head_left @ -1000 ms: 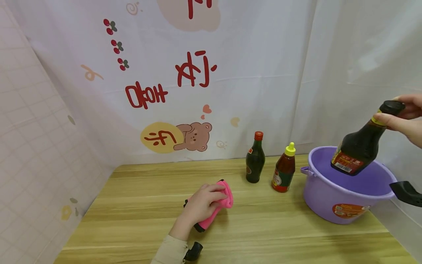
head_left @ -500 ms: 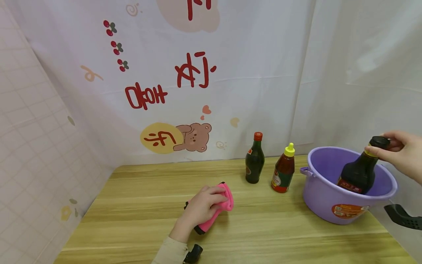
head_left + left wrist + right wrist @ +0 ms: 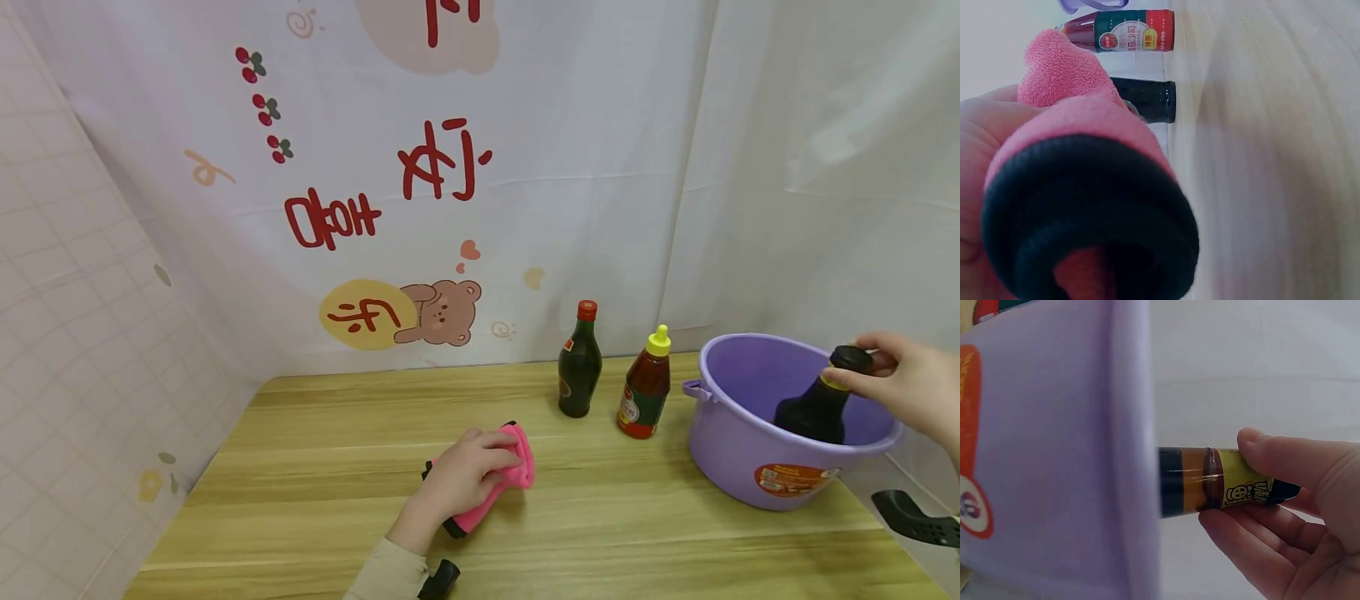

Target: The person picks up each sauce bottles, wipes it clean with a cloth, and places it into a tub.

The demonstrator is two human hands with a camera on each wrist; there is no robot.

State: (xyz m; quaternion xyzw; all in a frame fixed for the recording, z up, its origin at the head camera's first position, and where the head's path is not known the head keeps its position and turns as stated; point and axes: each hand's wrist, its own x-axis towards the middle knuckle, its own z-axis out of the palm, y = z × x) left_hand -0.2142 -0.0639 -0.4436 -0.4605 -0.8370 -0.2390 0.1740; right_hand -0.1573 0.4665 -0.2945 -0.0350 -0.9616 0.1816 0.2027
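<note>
My right hand (image 3: 911,385) holds a dark sauce bottle (image 3: 813,410) by its neck, just under the black cap. The bottle's body is down inside the purple bucket (image 3: 738,446), tilted, its lower part hidden by the front wall. In the right wrist view, thumb and fingers wrap the yellow neck label (image 3: 1235,478) beside the bucket's rim. On the table, my left hand (image 3: 461,475) grips a rolled pink towel (image 3: 1085,119) with black edging. Seen from the left wrist, the roll's black-edged end faces the camera.
A green bottle with a red cap (image 3: 580,367) and a red sauce bottle with a yellow tip (image 3: 645,392) stand between the towel and the bucket. A white printed curtain (image 3: 600,167) hangs behind the wooden table (image 3: 315,467).
My right hand has lowered the dark bottle from above the bucket's rim down into it. The left hand and the towel have shifted only slightly.
</note>
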